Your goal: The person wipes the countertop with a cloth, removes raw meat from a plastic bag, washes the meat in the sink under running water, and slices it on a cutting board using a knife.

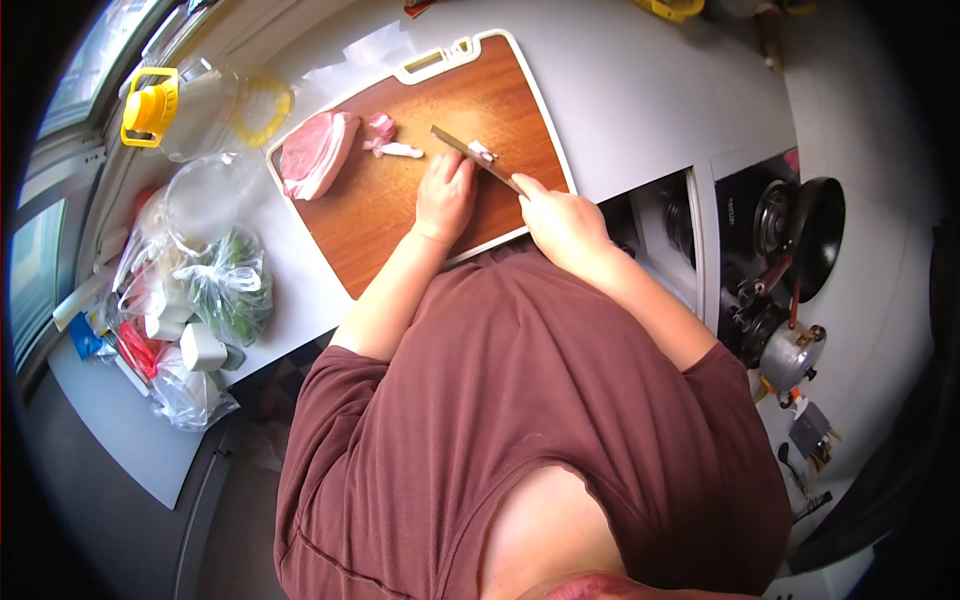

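My right hand (562, 225) is wrapped round the handle of a kitchen knife (462, 150), whose blade points up and to the left over the wooden cutting board (370, 235). Small pale pieces of meat (482, 151) lie along the blade's far side. Close against the near side of the blade is my left hand (446, 195), its fingers curled down onto the board; whatever is under them is hidden. A thick slab of raw pork (318, 153) with a white fat edge rests at the board's left. Between slab and knife are smaller pink and white pork pieces (385, 138).
Left of the board stands a large clear bottle with a yellow cap (150, 108). Plastic bags of greens (232, 290) lie on the counter below it. At right are a stove, a black frying pan (820, 240) and a metal pot (790, 357).
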`<state>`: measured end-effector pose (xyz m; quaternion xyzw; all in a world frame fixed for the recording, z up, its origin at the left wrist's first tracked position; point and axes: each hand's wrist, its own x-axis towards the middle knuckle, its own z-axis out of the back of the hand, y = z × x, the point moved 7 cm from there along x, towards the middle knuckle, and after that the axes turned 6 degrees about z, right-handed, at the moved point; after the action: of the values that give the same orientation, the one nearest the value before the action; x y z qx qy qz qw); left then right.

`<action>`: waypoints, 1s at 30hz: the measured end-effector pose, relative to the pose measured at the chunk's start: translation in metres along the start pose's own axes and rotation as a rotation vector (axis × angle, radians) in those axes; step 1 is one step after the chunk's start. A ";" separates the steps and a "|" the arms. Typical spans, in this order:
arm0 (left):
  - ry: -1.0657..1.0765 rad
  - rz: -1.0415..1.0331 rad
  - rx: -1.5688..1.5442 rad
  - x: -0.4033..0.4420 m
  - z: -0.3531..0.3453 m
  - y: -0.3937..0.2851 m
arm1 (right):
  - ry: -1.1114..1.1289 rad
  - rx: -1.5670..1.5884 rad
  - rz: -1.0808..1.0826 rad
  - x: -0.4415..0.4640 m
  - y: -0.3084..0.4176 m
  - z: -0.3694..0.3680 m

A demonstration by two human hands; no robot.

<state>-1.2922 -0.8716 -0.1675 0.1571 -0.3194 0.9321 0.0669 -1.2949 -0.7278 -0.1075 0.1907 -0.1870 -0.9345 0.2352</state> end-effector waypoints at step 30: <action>-0.075 0.097 -0.044 0.002 0.007 0.006 | 0.106 -0.046 -0.058 0.019 -0.019 -0.014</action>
<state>-1.2932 -0.8808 -0.1650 0.1748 -0.3493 0.9205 0.0132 -1.3112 -0.7254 -0.1334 0.2398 -0.1472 -0.9336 0.2218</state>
